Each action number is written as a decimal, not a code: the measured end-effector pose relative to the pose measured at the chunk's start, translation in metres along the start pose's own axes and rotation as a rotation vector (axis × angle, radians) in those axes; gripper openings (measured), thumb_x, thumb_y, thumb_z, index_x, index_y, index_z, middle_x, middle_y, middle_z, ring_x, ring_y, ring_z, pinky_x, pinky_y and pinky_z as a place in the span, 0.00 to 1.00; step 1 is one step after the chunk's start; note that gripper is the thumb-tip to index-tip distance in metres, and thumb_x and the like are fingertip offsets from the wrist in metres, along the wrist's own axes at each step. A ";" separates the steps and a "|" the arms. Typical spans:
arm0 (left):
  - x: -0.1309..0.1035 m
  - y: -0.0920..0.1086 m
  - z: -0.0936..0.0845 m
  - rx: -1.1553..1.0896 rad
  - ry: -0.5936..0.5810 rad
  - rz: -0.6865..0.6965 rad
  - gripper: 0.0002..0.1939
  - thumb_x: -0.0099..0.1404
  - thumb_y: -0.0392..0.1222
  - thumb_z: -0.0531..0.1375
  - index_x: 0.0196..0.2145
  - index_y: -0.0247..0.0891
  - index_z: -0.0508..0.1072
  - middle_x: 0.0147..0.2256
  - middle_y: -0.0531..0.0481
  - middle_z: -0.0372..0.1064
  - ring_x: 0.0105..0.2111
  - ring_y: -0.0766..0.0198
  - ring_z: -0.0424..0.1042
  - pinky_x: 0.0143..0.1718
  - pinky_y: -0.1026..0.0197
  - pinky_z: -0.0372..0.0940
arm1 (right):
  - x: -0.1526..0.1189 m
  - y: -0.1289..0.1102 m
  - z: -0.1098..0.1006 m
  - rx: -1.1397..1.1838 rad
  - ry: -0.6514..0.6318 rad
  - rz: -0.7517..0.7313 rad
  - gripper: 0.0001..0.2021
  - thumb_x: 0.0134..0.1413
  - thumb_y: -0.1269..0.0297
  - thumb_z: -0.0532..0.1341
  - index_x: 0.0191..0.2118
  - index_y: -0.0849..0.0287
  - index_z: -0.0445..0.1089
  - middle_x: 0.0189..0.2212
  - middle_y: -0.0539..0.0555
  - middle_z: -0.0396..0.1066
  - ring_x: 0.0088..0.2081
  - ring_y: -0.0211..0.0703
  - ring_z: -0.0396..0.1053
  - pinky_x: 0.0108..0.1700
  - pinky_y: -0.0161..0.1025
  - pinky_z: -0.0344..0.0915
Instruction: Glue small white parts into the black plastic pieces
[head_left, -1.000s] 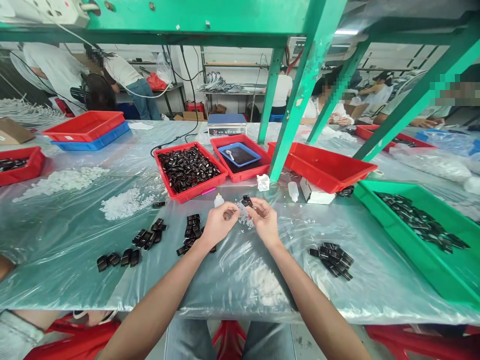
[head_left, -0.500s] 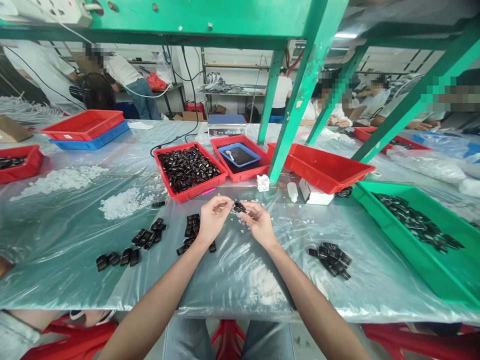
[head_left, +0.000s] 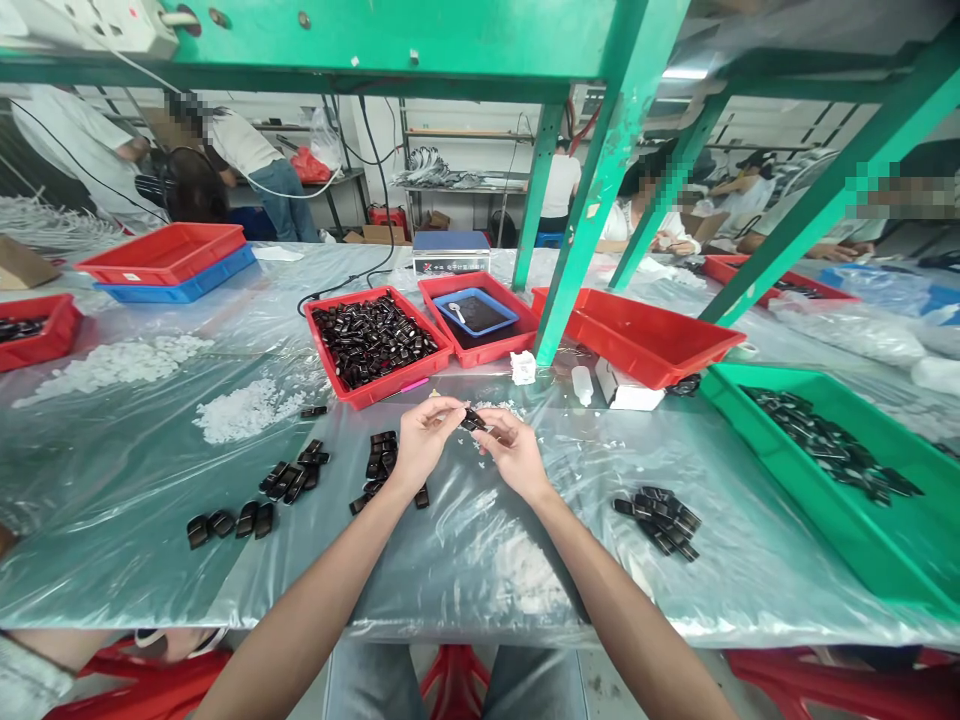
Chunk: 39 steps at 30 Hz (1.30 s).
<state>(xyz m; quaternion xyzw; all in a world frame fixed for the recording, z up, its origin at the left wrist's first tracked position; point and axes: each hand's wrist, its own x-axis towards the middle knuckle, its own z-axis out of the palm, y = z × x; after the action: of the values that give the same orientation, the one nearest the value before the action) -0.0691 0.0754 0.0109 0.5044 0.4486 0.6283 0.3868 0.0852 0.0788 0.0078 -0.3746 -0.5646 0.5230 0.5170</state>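
A small glossy black plastic part (head_left: 472, 420) is held up over the table between my two hands. My left hand (head_left: 426, 432) is closed, its thumb and fingertips pinched at the part's left end. On the other end, my right hand (head_left: 515, 445) grips the part between thumb and fingers. Tiny white pieces (head_left: 499, 408) lie scattered on the plastic sheet just behind and below the fingers. A cluster of similar black parts (head_left: 381, 456) lies beside my left wrist, partly hidden by it. Another pile of black parts (head_left: 664, 520) rests to the right of my right forearm.
Behind my hands stands a red tray (head_left: 367, 395) full of black parts. A green bin (head_left: 847, 530) with more is at the right. A green post (head_left: 577, 230) rises from the table. White pieces (head_left: 244, 412) are heaped at left, near a row of black parts (head_left: 246, 520).
My left fingertips have closed in on the black part, which has tilted and shifted slightly left. My right hand keeps its grip. The whole view has shifted slightly.
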 end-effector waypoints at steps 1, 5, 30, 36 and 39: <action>0.000 0.000 0.000 0.006 -0.004 0.001 0.13 0.57 0.49 0.68 0.34 0.36 0.79 0.37 0.44 0.80 0.36 0.59 0.78 0.35 0.60 0.72 | 0.000 -0.001 0.000 0.005 0.000 0.000 0.15 0.45 0.57 0.70 0.40 0.55 0.75 0.40 0.55 0.78 0.24 0.37 0.66 0.26 0.37 0.67; 0.000 -0.001 -0.003 0.064 -0.029 0.024 0.13 0.58 0.49 0.67 0.35 0.37 0.81 0.37 0.45 0.80 0.35 0.59 0.77 0.35 0.60 0.71 | 0.000 -0.003 -0.001 0.034 0.002 0.015 0.15 0.45 0.57 0.70 0.40 0.55 0.75 0.38 0.55 0.78 0.23 0.38 0.65 0.26 0.38 0.67; -0.011 0.012 -0.007 0.747 -0.591 0.276 0.07 0.66 0.38 0.59 0.34 0.42 0.77 0.34 0.51 0.75 0.34 0.62 0.73 0.38 0.62 0.65 | 0.009 0.004 -0.015 0.037 0.220 -0.028 0.15 0.47 0.59 0.69 0.41 0.58 0.72 0.39 0.56 0.79 0.21 0.35 0.64 0.26 0.37 0.66; -0.012 0.001 -0.004 0.879 -0.750 0.266 0.09 0.67 0.36 0.56 0.32 0.41 0.77 0.36 0.49 0.74 0.39 0.58 0.73 0.41 0.60 0.65 | 0.008 0.003 -0.013 -0.003 0.184 -0.029 0.16 0.47 0.57 0.69 0.40 0.58 0.73 0.39 0.56 0.79 0.20 0.34 0.65 0.26 0.37 0.66; -0.012 0.001 -0.004 0.888 -0.688 0.251 0.08 0.66 0.35 0.56 0.32 0.40 0.74 0.35 0.49 0.72 0.34 0.61 0.71 0.38 0.60 0.64 | 0.007 0.003 -0.011 -0.006 0.161 -0.031 0.15 0.47 0.58 0.69 0.40 0.58 0.73 0.39 0.55 0.79 0.20 0.34 0.64 0.25 0.36 0.66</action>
<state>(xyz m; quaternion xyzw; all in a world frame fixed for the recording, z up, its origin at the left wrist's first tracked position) -0.0703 0.0627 0.0084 0.8430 0.4548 0.2205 0.1841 0.0945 0.0888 0.0050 -0.4083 -0.5284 0.4813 0.5678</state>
